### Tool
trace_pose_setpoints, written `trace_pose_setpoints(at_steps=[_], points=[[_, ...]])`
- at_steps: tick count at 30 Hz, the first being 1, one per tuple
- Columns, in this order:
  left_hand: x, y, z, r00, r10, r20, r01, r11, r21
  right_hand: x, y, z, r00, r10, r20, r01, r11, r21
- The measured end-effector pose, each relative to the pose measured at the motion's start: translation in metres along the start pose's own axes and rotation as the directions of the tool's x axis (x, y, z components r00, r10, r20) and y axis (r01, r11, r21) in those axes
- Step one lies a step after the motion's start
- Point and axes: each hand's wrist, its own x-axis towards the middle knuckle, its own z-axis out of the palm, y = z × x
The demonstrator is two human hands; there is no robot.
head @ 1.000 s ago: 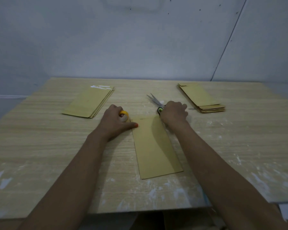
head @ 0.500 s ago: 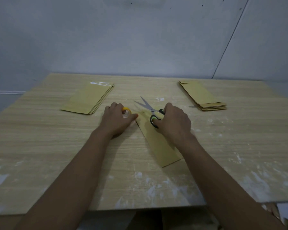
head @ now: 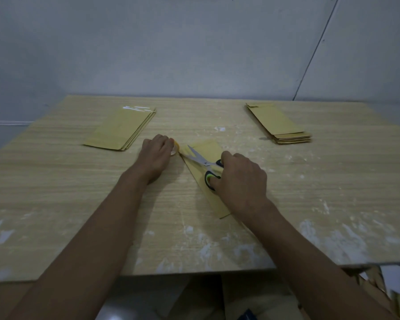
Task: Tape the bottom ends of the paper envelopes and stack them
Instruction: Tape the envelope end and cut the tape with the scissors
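Observation:
A single brown paper envelope (head: 207,148) lies tilted at the middle of the wooden table (head: 56,192). My left hand (head: 154,155) grips a yellow tape roll (head: 176,149) just left of the envelope's far end. My right hand (head: 239,181) holds black-handled scissors (head: 200,159) over the envelope, their blades apart and pointing toward the tape roll. A stack of envelopes with shiny tape on the far end (head: 123,128) sits at the back left. Another envelope stack (head: 278,122) sits at the back right.
White smears and specks mark the table's near and right parts. A grey wall (head: 194,47) rises right behind the table. The table's front edge (head: 194,272) runs close to me, with cardboard scraps (head: 379,282) below at the right.
My right hand picked up the scissors from beyond the envelope and brought them over it, blades now apart toward the tape roll. The envelope has turned to a tilted position.

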Motion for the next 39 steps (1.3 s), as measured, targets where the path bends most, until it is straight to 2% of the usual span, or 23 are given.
trace_pose_setpoints(at_steps=[6, 8, 11, 13, 18, 20, 25, 28, 30, 31, 33, 34, 35, 37, 39], points=[[0.001, 0.006, -0.004, 0.986, -0.134, 0.099, 0.15, 0.973, -0.174, 0.004, -0.012, 0.002, 0.999, -0.042, -0.002, 0.042, 0.998, -0.038], [0.002, 0.003, -0.003, 0.984, -0.164, 0.071, 0.176, 0.959, -0.221, 0.006, -0.016, 0.003, 0.998, -0.058, 0.0, 0.058, 0.997, -0.053], [0.005, 0.005, -0.009, 0.933, -0.332, 0.136, 0.359, 0.845, -0.397, 0.01, -0.022, 0.003, 0.997, -0.081, 0.0, 0.081, 0.994, -0.079], [0.006, 0.009, -0.013, 0.903, -0.398, 0.16, 0.424, 0.768, -0.48, 0.012, -0.025, 0.003, 0.995, -0.095, 0.005, 0.095, 0.991, -0.096], [0.006, 0.011, -0.015, 0.9, -0.397, 0.182, 0.432, 0.746, -0.507, 0.014, -0.031, 0.003, 0.992, -0.125, 0.02, 0.127, 0.984, -0.126], [0.009, 0.01, -0.012, 0.905, -0.402, 0.14, 0.414, 0.755, -0.508, 0.015, -0.033, 0.004, 0.99, -0.138, 0.023, 0.14, 0.981, -0.137], [0.006, 0.01, -0.011, 0.885, -0.431, 0.178, 0.466, 0.797, -0.385, 0.014, -0.038, 0.004, 0.98, -0.198, 0.039, 0.201, 0.965, -0.168], [0.002, 0.007, -0.01, 0.857, -0.474, 0.204, 0.513, 0.743, -0.43, 0.016, -0.037, 0.006, 0.976, -0.208, 0.063, 0.215, 0.969, -0.124], [0.0, 0.002, -0.007, 0.869, -0.461, 0.178, 0.481, 0.707, -0.519, 0.02, -0.032, 0.008, 0.976, -0.209, 0.061, 0.214, 0.972, -0.092], [-0.001, 0.002, -0.006, 0.885, -0.43, 0.18, 0.456, 0.721, -0.522, 0.021, -0.03, 0.008, 0.975, -0.214, 0.059, 0.218, 0.973, -0.079], [0.001, 0.006, -0.011, 0.872, -0.473, 0.123, 0.441, 0.652, -0.616, 0.025, -0.025, 0.01, 0.974, -0.219, 0.062, 0.221, 0.974, -0.042], [0.002, 0.009, -0.014, 0.86, -0.505, 0.076, 0.443, 0.664, -0.602, 0.026, -0.024, 0.011, 0.975, -0.21, 0.07, 0.211, 0.977, -0.016], [0.004, 0.009, -0.014, 0.87, -0.493, 0.026, 0.424, 0.719, -0.551, 0.028, -0.023, 0.012, 0.977, -0.198, 0.075, 0.197, 0.98, 0.016], [0.008, 0.015, -0.018, 0.875, -0.483, -0.004, 0.414, 0.756, -0.507, 0.029, -0.021, 0.016, 0.979, -0.186, 0.081, 0.182, 0.982, 0.049], [0.012, 0.016, -0.015, 0.869, -0.495, -0.019, 0.404, 0.73, -0.55, 0.027, -0.02, 0.019, 0.981, -0.182, 0.073, 0.178, 0.982, 0.059]])
